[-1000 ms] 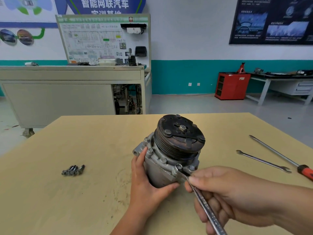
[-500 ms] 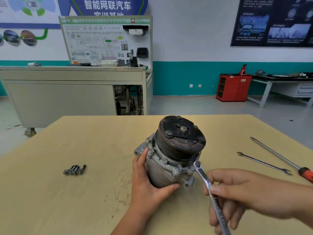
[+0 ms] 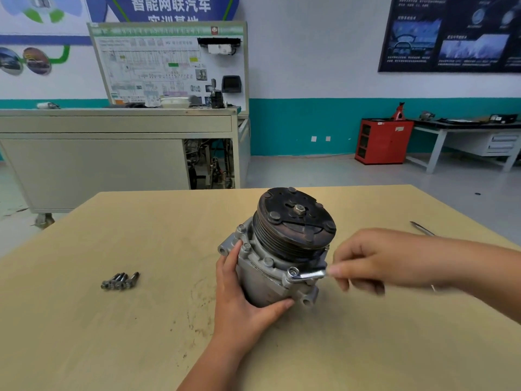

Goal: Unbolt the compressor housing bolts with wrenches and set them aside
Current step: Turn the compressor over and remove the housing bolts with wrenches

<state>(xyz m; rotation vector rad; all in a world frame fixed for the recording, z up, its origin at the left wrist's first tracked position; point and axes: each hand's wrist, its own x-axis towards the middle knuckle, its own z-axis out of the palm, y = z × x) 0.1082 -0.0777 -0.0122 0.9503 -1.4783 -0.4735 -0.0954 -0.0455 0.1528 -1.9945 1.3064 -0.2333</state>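
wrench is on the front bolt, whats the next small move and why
Probably swing the wrench to crack that bolt loose: its ring end sits over the bolt head, the right hand pinches the handle, and the left hand grips the compressor to brace it.

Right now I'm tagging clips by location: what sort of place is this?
Probably an automotive training workshop: a compressor sits on the wooden table, a wiring-diagram teaching board stands behind, and a red cabinet is by the wall.
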